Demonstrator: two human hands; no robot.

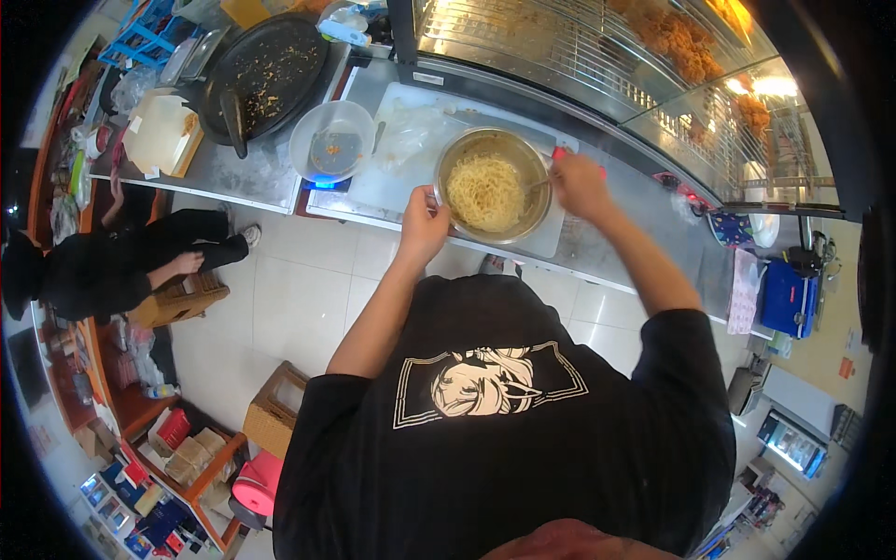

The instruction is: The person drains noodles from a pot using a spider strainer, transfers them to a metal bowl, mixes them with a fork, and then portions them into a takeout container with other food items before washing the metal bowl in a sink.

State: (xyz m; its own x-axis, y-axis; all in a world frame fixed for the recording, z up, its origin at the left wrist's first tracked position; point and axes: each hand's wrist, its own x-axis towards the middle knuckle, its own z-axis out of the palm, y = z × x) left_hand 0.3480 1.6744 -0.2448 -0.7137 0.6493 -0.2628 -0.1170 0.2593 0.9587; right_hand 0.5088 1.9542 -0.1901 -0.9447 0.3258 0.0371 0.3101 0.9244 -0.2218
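A round metal bowl of pale noodles stands on a white cutting board on the counter in front of me. My left hand grips the bowl's near-left rim, thumb and fingers closed on it. At the bowl's right side, my right hand is closed around a utensil with red showing at the grip. Its metal end reaches over the rim into the noodles; whether it is a fork or a spoon I cannot make out. Left of the bowl lies a crumpled clear plastic bag.
A clear plastic bowl with crumbs sits left of the board. Beyond it are a large black pan and an open carton. A glass warmer with fried food borders the far side. Another person is at the left.
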